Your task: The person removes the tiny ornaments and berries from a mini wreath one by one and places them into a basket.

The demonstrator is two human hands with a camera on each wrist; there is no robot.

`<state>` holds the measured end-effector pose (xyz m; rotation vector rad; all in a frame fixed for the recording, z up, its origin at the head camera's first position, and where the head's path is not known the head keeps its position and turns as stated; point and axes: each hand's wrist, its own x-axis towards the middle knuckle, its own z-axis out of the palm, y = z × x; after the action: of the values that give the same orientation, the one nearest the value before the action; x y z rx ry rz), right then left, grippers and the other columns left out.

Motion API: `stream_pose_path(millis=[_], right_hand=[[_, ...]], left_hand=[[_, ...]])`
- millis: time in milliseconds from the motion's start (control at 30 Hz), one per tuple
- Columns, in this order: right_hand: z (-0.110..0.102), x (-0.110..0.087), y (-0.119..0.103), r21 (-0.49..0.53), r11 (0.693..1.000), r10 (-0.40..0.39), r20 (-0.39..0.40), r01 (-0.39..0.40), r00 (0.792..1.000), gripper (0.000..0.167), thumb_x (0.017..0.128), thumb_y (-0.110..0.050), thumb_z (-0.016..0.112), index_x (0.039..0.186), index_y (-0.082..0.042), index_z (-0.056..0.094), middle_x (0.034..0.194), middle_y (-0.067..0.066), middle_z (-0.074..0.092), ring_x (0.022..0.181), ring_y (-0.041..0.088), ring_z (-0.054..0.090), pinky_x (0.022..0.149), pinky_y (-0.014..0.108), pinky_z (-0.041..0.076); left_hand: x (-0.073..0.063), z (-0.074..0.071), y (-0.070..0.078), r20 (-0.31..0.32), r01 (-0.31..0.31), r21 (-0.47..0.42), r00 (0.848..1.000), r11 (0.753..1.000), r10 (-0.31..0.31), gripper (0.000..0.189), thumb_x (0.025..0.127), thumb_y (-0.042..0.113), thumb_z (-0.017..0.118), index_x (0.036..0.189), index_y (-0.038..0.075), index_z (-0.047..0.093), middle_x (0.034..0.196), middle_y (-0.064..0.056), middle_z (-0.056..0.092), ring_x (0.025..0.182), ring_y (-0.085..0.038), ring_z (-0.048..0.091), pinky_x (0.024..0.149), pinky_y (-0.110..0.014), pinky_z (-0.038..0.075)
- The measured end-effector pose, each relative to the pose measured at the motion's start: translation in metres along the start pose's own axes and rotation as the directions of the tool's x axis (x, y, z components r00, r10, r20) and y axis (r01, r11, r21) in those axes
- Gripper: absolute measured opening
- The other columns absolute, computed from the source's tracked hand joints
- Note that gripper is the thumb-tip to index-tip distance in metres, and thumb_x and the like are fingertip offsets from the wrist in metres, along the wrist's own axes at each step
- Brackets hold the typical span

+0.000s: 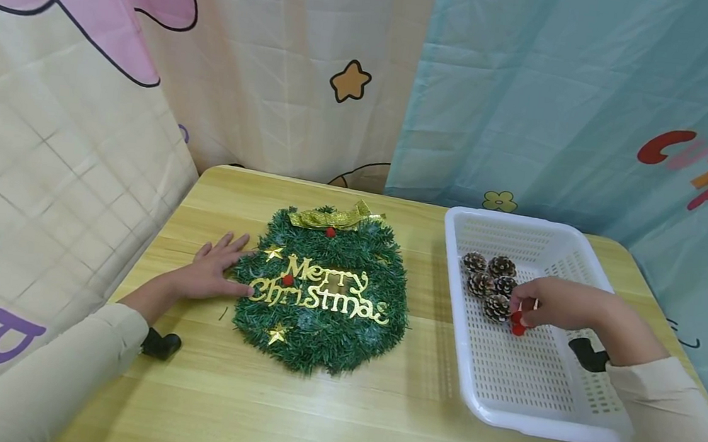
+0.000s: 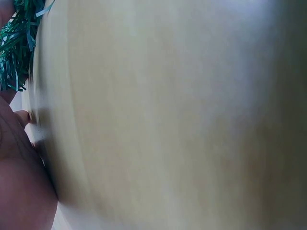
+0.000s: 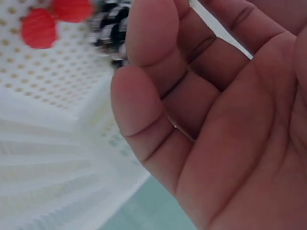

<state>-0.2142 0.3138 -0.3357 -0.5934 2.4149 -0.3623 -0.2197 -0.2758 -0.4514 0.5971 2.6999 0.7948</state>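
Note:
A green Christmas wreath lies on the table, with gold "Merry Christmas" lettering, gold stars, small red balls and a gold ribbon at its top. My left hand rests at the wreath's left edge, fingers spread and thumb reaching the lettering. In the left wrist view, green tinsel shows beside the hand. Inside the white basket, my right hand pinches small red balls at its fingertips. Its curled fingers show large in the right wrist view, with two red balls beyond them.
Several pinecones sit together in the left part of the white basket, which stands on the right of the wooden table. Printed curtains hang right behind the table and along its sides.

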Motion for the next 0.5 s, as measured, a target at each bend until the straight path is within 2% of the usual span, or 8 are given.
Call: stream_pose_path(millis=[167,333,500], right_hand=[[-0.010,0.000,-0.022,-0.019,1.000,0.005,-0.010,-0.005,1.000,0.007,0.094,-0.005,0.063,0.099,-0.011,0.065,0.080,-0.004,0.063,0.073,0.015,0.055,0.064,0.031,0.046],[-0.015,-0.002,-0.045,-0.027,0.998,-0.053,-0.027,0.052,0.998,0.013,0.093,-0.003,0.062,0.091,-0.016,0.061,0.070,-0.006,0.055,0.063,0.012,0.051,0.060,0.028,0.042],[-0.019,0.000,-0.067,-0.069,0.993,-0.096,-0.041,0.093,0.995,0.014,0.092,-0.009,0.068,0.092,-0.021,0.062,0.073,-0.005,0.054,0.064,0.011,0.054,0.061,0.027,0.045]], left_hand=[[-0.001,0.000,-0.001,-0.002,-0.001,-0.001,1.000,1.000,0.001,0.091,0.088,0.052,0.070,0.155,0.004,0.032,0.165,-0.019,0.003,0.148,-0.042,-0.013,0.111,-0.066,-0.011],[-0.001,0.001,0.001,0.001,-0.005,0.001,1.000,1.000,0.005,0.090,0.088,0.052,0.070,0.155,0.004,0.032,0.165,-0.019,0.003,0.148,-0.042,-0.013,0.111,-0.066,-0.011],[-0.001,0.000,0.002,-0.004,-0.003,0.002,1.000,1.000,0.003,0.090,0.088,0.051,0.070,0.155,0.004,0.032,0.165,-0.019,0.003,0.148,-0.042,-0.013,0.111,-0.065,-0.011]])
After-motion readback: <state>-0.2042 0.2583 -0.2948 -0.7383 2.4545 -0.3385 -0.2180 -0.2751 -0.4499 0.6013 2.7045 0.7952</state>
